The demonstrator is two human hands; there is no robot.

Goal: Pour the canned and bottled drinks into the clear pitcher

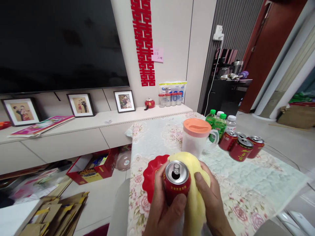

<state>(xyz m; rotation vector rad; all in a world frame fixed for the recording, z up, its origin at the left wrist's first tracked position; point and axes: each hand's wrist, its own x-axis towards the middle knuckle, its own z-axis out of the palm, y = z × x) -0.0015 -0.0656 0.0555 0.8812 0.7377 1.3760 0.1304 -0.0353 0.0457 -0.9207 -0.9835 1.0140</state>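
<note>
Red and silver, front and centre: holds an opened can (176, 186) above the floral-covered counter (246, 186), top facing up, curled firmly inside the left hand's grip (164, 209), with the thumb laid across the near side. Pinches a bunched yellow cloth (197, 203) in the right hand's grip (214, 198), thumb pressed into its near face, close against the can's right side. Shows the can's tab (176, 169) in place beside a dark drinking hole. Takes in, behind the left hand and partly hidden by it, a scalloped red plate (149, 180). Includes farther back an orange-lidded jug (193, 143), near bottles (220, 124) capped in green and white, with four more cans (241, 150) clustered to the right. Stretches along the wall to framed photos (80, 105), a red pot (149, 104) and red-lidded jars (167, 101) on a low cabinet (73, 141).
</note>
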